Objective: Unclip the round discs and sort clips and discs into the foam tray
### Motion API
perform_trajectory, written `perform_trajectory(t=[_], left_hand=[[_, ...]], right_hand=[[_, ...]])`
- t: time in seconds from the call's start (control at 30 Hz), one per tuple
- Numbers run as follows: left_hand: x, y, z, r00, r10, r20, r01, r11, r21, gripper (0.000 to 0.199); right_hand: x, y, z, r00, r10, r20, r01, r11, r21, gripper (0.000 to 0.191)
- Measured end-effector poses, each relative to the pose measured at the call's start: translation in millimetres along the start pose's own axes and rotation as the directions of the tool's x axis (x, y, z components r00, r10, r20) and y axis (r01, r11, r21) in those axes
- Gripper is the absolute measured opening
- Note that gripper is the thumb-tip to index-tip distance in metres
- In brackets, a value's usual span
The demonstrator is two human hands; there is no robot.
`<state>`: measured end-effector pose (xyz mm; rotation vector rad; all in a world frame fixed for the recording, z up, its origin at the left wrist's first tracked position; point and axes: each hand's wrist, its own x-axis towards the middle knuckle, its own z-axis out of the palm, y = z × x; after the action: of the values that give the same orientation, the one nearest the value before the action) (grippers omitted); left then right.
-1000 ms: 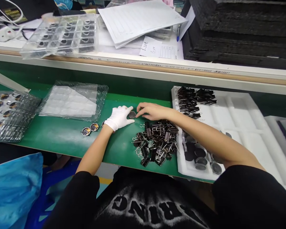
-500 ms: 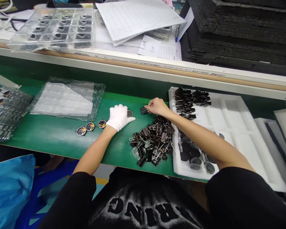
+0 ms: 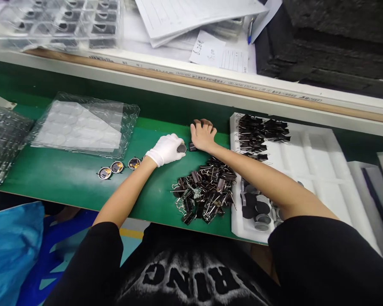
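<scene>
My left hand [image 3: 166, 149], in a white glove, is closed on a dark grey round disc [image 3: 181, 148] at its fingertips. To its right my bare right hand [image 3: 203, 135] is open, with fingers spread over the green table. A black binder clip [image 3: 192, 146] lies by the edge of the right palm, partly hidden. Nearer my body is a heap of black binder clips [image 3: 207, 191] with silver handles. Left of the gloved wrist, round picture pieces [image 3: 117, 167] with dark and orange faces lie in a row; the wrist may cover part of it.
A white foam tray [image 3: 322, 170] at right holds rows of black clips [image 3: 252, 131] and grey discs [image 3: 261, 208]. Clear plastic trays [image 3: 127, 127] lie at left, beside a stack of filled trays [image 3: 6, 144]. A shelf edge [image 3: 178, 74] runs behind, bearing papers and black foam.
My right hand has let go of the binder clip and spread its fingers. My left hand has moved slightly right and now shows the disc at its fingertips. The head view has shifted.
</scene>
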<state>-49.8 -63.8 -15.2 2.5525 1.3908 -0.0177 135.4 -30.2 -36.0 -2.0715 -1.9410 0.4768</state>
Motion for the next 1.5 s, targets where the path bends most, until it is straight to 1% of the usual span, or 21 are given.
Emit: perform_trajectory(t=[0.13, 0.33, 0.53, 0.67, 0.8, 0.87, 0.93, 1.0, 1.07, 1.1, 1.13, 1.17, 1.2, 1.23, 1.27, 1.3, 1.33, 1.37, 1.4, 1.43, 1.5], left_hand=[[9, -2, 2.8, 0.999, 0.034, 0.015, -0.033, 0.998, -0.057, 0.049], [21, -1, 0.7, 0.995, 0.068, 0.074, -0.060, 0.993, -0.107, 0.055], [23, -4, 10.5, 0.999, 0.053, 0.012, -0.049, 0.979, -0.199, 0.069], [25, -2, 16.1, 0.999, 0.051, -0.011, -0.052, 0.960, -0.275, 0.074], [25, 1, 11.6, 0.999, 0.050, 0.019, -0.043, 0.961, -0.274, 0.079], [24, 4, 6.8, 0.998, 0.058, 0.025, -0.050, 0.969, -0.244, 0.087], [23, 9, 2.4, 0.998, 0.060, 0.022, -0.054, 0.977, -0.205, 0.091], [21, 15, -1.0, 0.998, 0.054, 0.011, -0.052, 0.985, -0.165, 0.090], [16, 21, -3.5, 1.000, 0.019, -0.010, -0.020, 0.994, -0.107, 0.085], [12, 23, -4.6, 1.000, -0.017, -0.021, 0.016, 0.997, -0.069, 0.086], [6, 23, -6.0, 0.997, -0.067, -0.026, 0.066, 0.997, -0.031, 0.089], [0, 23, -7.6, 0.991, -0.128, -0.030, 0.128, 0.992, 0.002, 0.094], [-7, 21, -9.6, 0.983, -0.181, -0.033, 0.182, 0.983, 0.024, 0.100], [-13, 18, -11.8, 0.978, -0.206, -0.031, 0.207, 0.978, 0.038, 0.103], [-19, 14, -14.3, 0.981, -0.195, -0.023, 0.196, 0.980, 0.047, 0.104], [-23, 9, -16.8, 0.989, -0.150, -0.006, 0.150, 0.987, 0.055, 0.103], [-26, 3, -19.0, 0.996, -0.081, 0.023, 0.079, 0.995, 0.063, 0.099], [-27, -2, -20.8, 0.998, 0.000, 0.067, -0.005, 0.997, 0.072, 0.095], [-27, -6, -21.9, 0.991, 0.069, 0.116, -0.079, 0.994, 0.078, 0.092], [-26, -10, -22.5, 0.981, 0.110, 0.158, -0.125, 0.988, 0.086, 0.089], [-25, -12, -22.4, 0.976, 0.117, 0.183, -0.140, 0.983, 0.115, 0.077]], right_hand=[[3, 10, 1, 0.999, 0.006, 0.042, -0.003, 0.998, -0.066, 0.063], [9, 16, 6, 0.999, -0.006, 0.049, 0.007, 1.000, -0.030, 0.063], [8, 13, 4, 0.997, 0.036, 0.073, -0.034, 0.999, -0.032, 0.063], [9, 14, 4, 0.996, 0.053, 0.071, -0.049, 0.998, -0.048, 0.060], [10, 17, 8, 0.998, 0.042, 0.043, -0.040, 0.998, -0.038, 0.059], [10, 16, 10, 0.999, 0.036, 0.034, -0.035, 0.999, -0.022, 0.059], [9, 10, 8, 0.997, 0.067, 0.042, -0.066, 0.998, -0.012, 0.059], [8, 3, -2, 0.991, 0.132, 0.027, -0.133, 0.991, 0.017, 0.059], [2, -3, -23, 0.984, 0.175, -0.024, -0.172, 0.982, 0.081, 0.058], [-3, -4, -37, 0.989, 0.145, -0.029, -0.141, 0.985, 0.104, 0.057], [-10, -3, -53, 0.998, 0.058, 0.008, -0.059, 0.992, 0.111, 0.056], [-18, -1, -68, 0.993, -0.074, 0.096, 0.063, 0.992, 0.106, 0.053], [-29, 1, -82, 0.940, -0.246, 0.237, 0.227, 0.968, 0.103, 0.047], [-40, 3, -94, 0.827, -0.405, 0.389, 0.389, 0.913, 0.123, 0.039], [-51, 5, -103, 0.687, -0.517, 0.510, 0.517, 0.841, 0.157, 0.032], [-62, 6, -108, 0.555, -0.587, 0.589, 0.606, 0.771, 0.197, 0.028], [-72, 5, -109, 0.459, -0.622, 0.634, 0.662, 0.716, 0.223, 0.027], [-80, 3, -108, 0.410, -0.635, 0.655, 0.695, 0.682, 0.226, 0.028], [-86, 0, -104, 0.399, -0.630, 0.666, 0.712, 0.671, 0.207, 0.029], [-90, -3, -100, 0.415, -0.608, 0.677, 0.715, 0.678, 0.171, 0.031], [-93, -11, -93, 0.464, -0.542, 0.700, 0.697, 0.712, 0.089, 0.033]])
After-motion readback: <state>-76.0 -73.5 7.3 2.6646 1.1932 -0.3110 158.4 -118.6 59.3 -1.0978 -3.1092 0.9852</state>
